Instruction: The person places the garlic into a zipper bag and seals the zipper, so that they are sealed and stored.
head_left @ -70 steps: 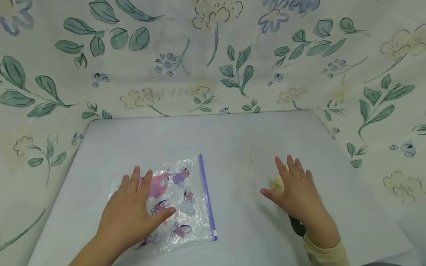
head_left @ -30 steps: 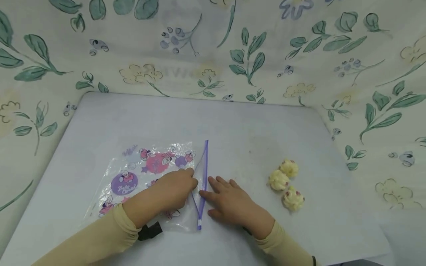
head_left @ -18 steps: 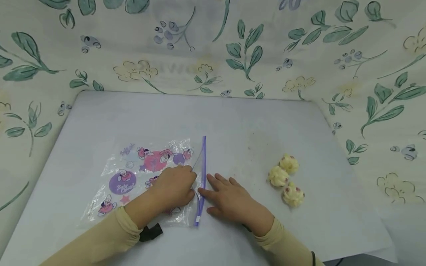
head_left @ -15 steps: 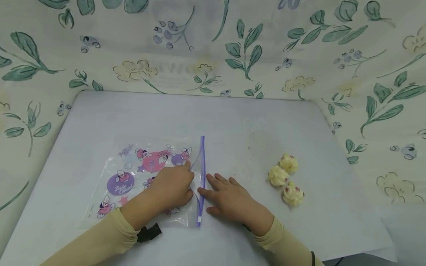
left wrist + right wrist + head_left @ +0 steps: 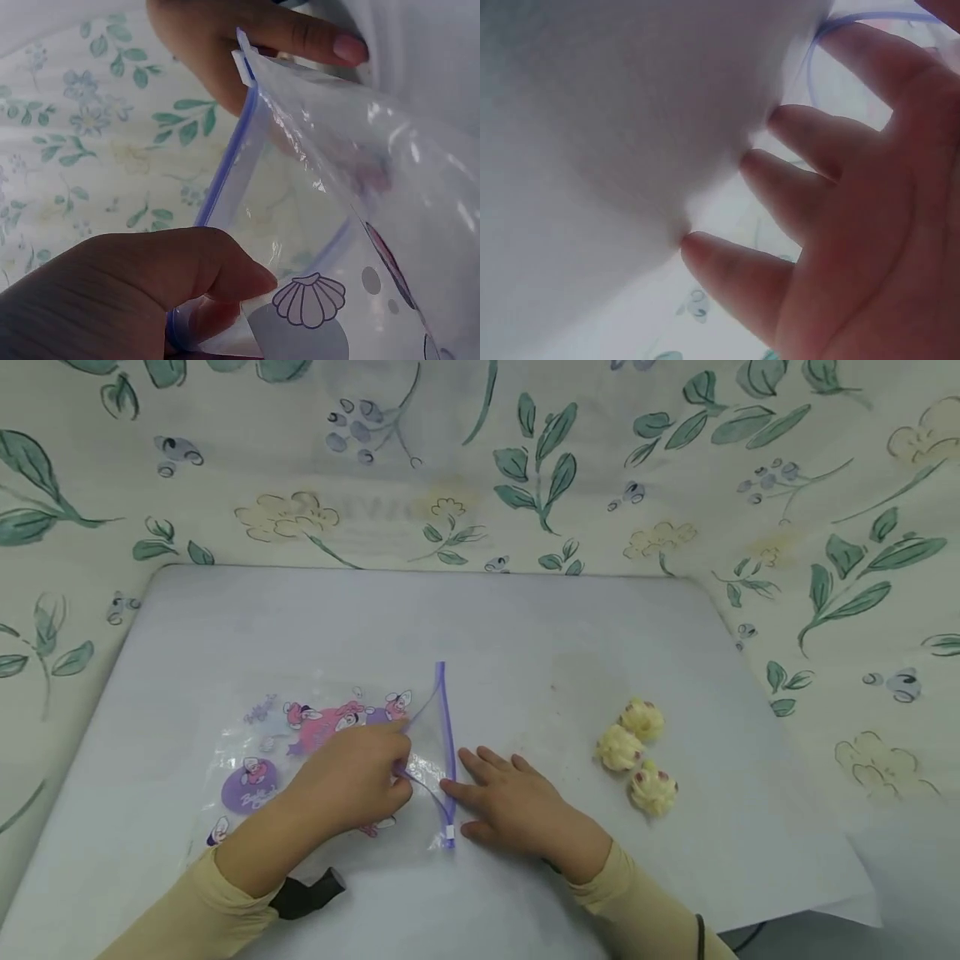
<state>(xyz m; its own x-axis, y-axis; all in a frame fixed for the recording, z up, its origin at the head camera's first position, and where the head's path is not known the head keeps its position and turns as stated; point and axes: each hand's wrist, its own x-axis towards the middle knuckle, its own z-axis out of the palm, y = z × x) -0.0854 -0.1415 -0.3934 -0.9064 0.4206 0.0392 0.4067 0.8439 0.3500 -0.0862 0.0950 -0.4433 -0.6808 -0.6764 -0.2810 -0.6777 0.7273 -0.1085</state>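
A clear zip bag (image 5: pixel 250 783) with pink and purple cartoon prints lies flat on the white table. My left hand (image 5: pixel 341 785) pinches the upper layer at its mouth between thumb and fingers, drawing that edge away from the purple zip strip (image 5: pixel 446 718). A gap shows between the two layers. Close up in the left wrist view, the thumb presses beside a shell print (image 5: pixel 309 300). My right hand (image 5: pixel 521 806) rests palm down on the table, fingers spread, index fingertip on the strip. The fingertips touch the white surface in the right wrist view. A white slider (image 5: pixel 450 832) sits at the strip's near end.
Three pale yellow, ruffled lumps (image 5: pixel 642 756) with reddish spots sit clustered to the right of my right hand. A black piece (image 5: pixel 307 893) shows by my left wrist. Behind the white table (image 5: pixel 480 610) hangs a floral cloth (image 5: pixel 420 518); the table's front right corner is at lower right.
Both hands came from lying spread, the left over the bag and the right over the yellow lumps, to the bag's mouth. Lately the left hand has pulled the upper layer leftward, widening the gap.
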